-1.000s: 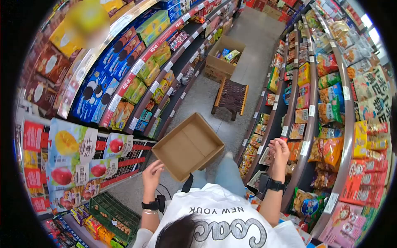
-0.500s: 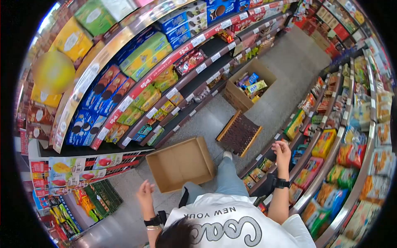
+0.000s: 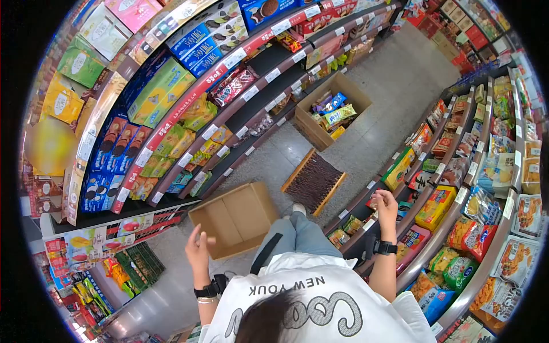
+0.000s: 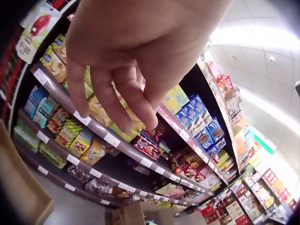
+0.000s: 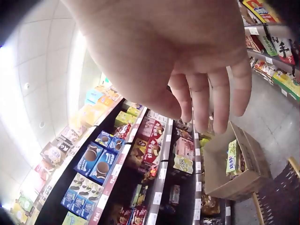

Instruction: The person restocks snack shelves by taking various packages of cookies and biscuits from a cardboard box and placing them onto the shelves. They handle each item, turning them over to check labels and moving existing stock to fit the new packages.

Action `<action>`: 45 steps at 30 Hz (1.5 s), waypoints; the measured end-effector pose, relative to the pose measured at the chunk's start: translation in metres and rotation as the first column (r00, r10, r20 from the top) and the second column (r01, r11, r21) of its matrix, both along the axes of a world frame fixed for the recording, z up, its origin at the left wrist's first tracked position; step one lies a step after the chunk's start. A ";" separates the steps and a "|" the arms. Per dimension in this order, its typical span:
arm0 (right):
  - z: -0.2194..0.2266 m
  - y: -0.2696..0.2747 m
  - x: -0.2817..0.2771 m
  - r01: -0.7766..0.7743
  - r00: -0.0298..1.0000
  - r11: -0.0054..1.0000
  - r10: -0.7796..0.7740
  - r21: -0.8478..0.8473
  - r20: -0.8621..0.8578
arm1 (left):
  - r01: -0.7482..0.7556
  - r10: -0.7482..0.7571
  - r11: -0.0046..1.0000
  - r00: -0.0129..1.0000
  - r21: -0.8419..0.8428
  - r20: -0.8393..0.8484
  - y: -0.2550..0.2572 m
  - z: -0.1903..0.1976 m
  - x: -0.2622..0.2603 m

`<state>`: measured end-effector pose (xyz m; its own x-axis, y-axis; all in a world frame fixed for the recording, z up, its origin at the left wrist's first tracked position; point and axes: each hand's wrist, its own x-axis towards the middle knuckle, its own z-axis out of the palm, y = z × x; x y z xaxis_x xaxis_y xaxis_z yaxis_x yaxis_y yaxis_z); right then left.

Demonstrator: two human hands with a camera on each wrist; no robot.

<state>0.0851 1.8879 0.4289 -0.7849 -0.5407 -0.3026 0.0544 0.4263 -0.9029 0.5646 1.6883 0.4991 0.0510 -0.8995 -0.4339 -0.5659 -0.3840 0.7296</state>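
In the head view the left hand [image 3: 198, 247] is raised beside an empty cardboard box [image 3: 234, 220] on the floor, apart from it, fingers spread and holding nothing. Level with it on the other side, the right hand [image 3: 386, 207] hangs in the air near the right shelves, its fingers loosely bent around nothing. The left wrist view has the left hand [image 4: 122, 61] with relaxed fingers in front of snack shelves. Relaxed fingers of the right hand [image 5: 187, 65] show in the right wrist view, above a second cardboard box [image 5: 220, 164] with packets in it.
A low stool with a woven dark seat [image 3: 313, 182] stands on the floor ahead of the person's feet. Beyond it is the box of packets [image 3: 311, 123]. Stocked shelves [image 3: 189, 111] curve along the left, more shelves [image 3: 457, 200] along the right. Green crates [image 3: 140, 266] sit at lower left.
The head view has turned, so the shelves, boxes and stool appear shifted. The left hand has moved away from the empty box's edge, then back nearer to it. Both hands stay without anything in them.
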 end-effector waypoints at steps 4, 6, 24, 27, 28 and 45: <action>0.004 0.012 -0.014 0.078 0.997 0.997 -0.078 -0.014 0.029 | -0.038 0.003 0.988 0.973 -0.148 -0.231 0.001 -0.021 -0.016; 0.004 0.015 -0.019 0.128 0.989 0.991 -0.124 -0.046 0.077 | 0.013 -0.051 0.983 0.978 -0.183 -0.204 0.001 -0.021 -0.018; 0.019 -0.079 0.012 -0.085 0.980 0.996 0.087 0.018 -0.178 | -0.190 0.130 0.957 0.957 -0.220 -0.259 -0.026 -0.041 0.088; 0.017 -0.092 0.016 -0.124 0.975 0.991 0.132 0.056 -0.181 | -0.217 0.166 0.954 0.957 -0.205 -0.238 -0.019 -0.048 0.104; 0.015 -0.096 0.018 -0.138 0.973 0.989 0.145 0.051 -0.177 | -0.236 0.181 0.951 0.949 -0.202 -0.257 -0.016 -0.051 0.109; 0.038 -0.161 0.026 -0.253 0.954 0.967 0.251 0.010 -0.162 | -0.426 0.359 0.891 0.872 -0.157 -0.332 0.021 -0.075 0.147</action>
